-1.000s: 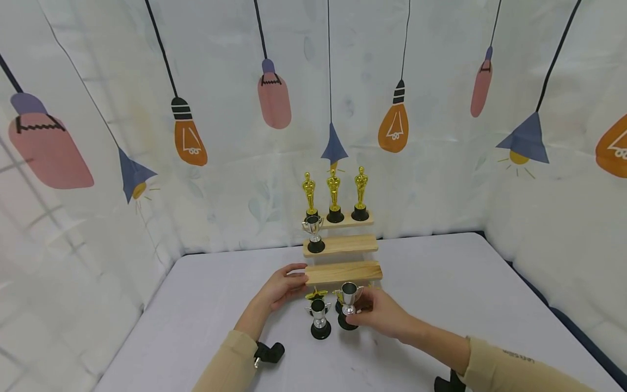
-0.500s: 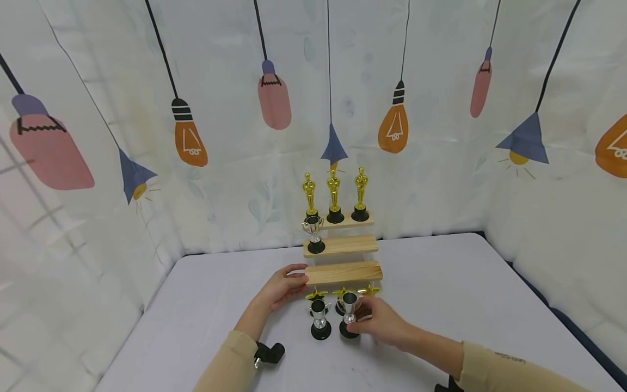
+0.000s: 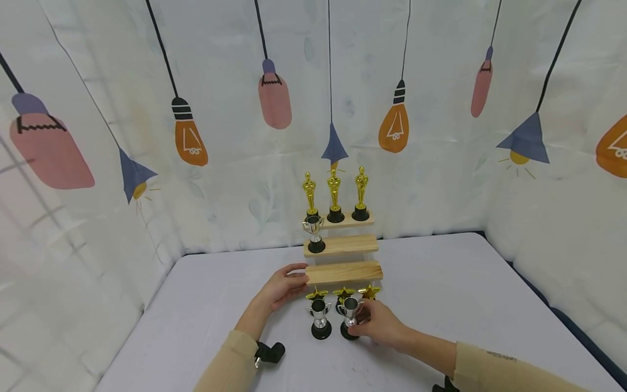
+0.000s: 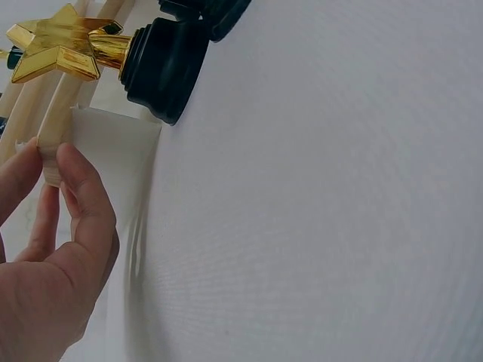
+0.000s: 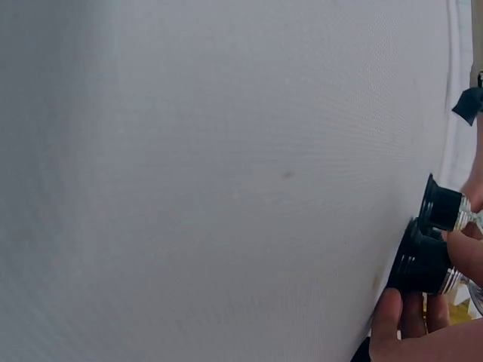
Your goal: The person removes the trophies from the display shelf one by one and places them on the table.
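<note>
My right hand [image 3: 384,325] grips a small silver trophy cup [image 3: 350,308] low on its right side. In the right wrist view the thumb and fingers hold its black base [image 5: 424,264], which stands on or very near the tabletop. Beside it, to the left, another silver trophy cup [image 3: 319,309] stands upright. My left hand [image 3: 284,287] pinches the left end of the lowest board of a wooden tiered shelf [image 3: 345,273]; the left wrist view shows thumb and fingers around that board end [image 4: 51,154]. Gold star trophies [image 3: 369,291] stand just behind the cups, partly hidden.
Three gold figure trophies [image 3: 334,190] stand on the top board. A silver trophy cup [image 3: 315,234] occupies the left of the middle board. The white-covered table [image 3: 431,277] reaches back to a curtain [image 3: 220,190] printed with lamps.
My right hand has lowered the silver trophy cup and brought it toward me, beside the other cup; over the last half second it has barely moved. My left hand stays on the shelf.
</note>
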Demonstrator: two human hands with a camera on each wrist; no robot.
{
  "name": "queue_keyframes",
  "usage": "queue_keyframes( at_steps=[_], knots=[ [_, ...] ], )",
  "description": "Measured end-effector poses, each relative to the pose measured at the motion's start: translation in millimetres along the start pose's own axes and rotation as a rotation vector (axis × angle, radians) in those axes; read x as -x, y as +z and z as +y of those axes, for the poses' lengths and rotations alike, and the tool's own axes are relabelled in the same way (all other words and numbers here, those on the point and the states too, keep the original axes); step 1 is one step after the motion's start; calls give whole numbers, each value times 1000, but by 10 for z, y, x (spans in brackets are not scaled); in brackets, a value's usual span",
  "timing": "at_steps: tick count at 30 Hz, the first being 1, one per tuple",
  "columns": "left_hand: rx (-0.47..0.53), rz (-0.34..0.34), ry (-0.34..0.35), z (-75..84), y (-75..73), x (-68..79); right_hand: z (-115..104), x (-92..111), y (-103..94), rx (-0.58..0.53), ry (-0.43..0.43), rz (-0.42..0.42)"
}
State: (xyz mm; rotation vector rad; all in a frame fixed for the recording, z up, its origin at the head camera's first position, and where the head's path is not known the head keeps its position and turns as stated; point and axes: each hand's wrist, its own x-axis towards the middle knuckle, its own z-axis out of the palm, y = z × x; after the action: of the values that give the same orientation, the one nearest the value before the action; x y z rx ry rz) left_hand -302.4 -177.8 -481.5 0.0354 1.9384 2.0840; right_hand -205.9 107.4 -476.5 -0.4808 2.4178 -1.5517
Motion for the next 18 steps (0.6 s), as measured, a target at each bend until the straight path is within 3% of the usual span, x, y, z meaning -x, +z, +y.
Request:
queue_keyframes(
  at_steps=[18],
  knots=[
    [6,3,2,-4,-5,-1,29,-103,5,246,-165,55]
  ],
)
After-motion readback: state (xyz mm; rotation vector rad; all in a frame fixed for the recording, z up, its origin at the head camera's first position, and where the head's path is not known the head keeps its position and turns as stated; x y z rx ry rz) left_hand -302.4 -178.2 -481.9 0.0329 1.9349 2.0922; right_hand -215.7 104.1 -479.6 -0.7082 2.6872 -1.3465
